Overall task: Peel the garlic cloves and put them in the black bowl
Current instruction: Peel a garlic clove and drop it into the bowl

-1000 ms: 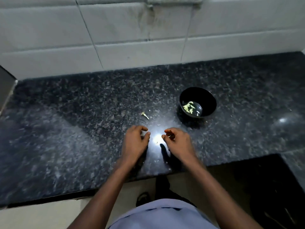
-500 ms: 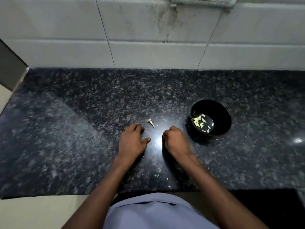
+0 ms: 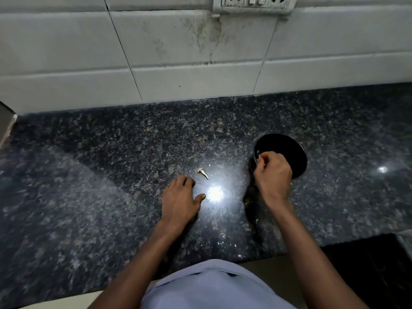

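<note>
A garlic stem scrap (image 3: 202, 173) lies on the granite counter (image 3: 89, 175) just beyond the left hand (image 3: 180, 200), which rests flat, fingers loosely curled, holding nothing. The right hand (image 3: 272, 172) hovers over the black bowl (image 3: 287, 150), fingertips pinched; what they hold is unclear. It hides the bowl's contents. A wall socket (image 3: 254, 4) is cut off above.

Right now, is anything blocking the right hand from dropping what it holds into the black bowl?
Nothing visible. The right hand is over the near rim of the black bowl, fingers curled; what it pinches is too small to identify.
</note>
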